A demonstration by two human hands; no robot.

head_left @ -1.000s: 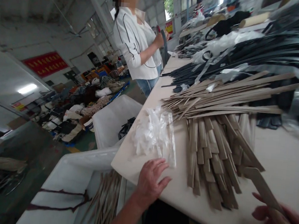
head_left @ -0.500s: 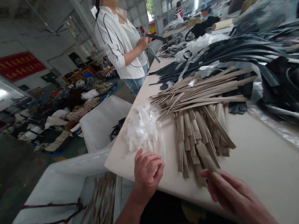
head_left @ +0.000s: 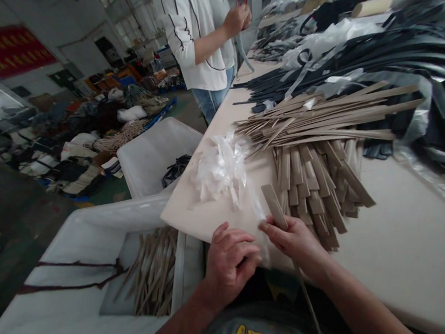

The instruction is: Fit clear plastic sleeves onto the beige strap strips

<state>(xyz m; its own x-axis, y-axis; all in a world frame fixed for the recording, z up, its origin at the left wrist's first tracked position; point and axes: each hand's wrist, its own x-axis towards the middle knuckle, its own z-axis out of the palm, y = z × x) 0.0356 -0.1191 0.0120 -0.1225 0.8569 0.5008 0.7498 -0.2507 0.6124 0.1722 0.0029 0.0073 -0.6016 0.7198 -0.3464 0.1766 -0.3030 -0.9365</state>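
Where the long pale worktable point(head_left: 403, 240) runs from the near edge toward the far end, heaped on its right with dark straps point(head_left: 392, 47) and, nearer, a fan of tan strips point(head_left: 318, 144) lying crosswise over a second stack pointing toward the near edge. Beside that stack, to its left, a crumpled heap of clear plastic sleeves point(head_left: 220, 167) on the bare tabletop. Below the table edge, two white bins: the nearer bin point(head_left: 95, 239) with a batch of tan strips in its bottom, the farther bin point(head_left: 157, 151) with a dark tangle inside. At the far left side of the table, a person in a white jacket point(head_left: 196, 24), hands raised and closed on a dark strap.

At the near edge, right hand point(head_left: 297, 241) pinched shut on a single tan strip point(head_left: 275, 207), upper end tilted away over the table, lower end trailing down past the wrist. Just left of it, left hand point(head_left: 231, 264) curled, fingers gripping the end of a clear sleeve point(head_left: 257, 211) that lies against the strip.
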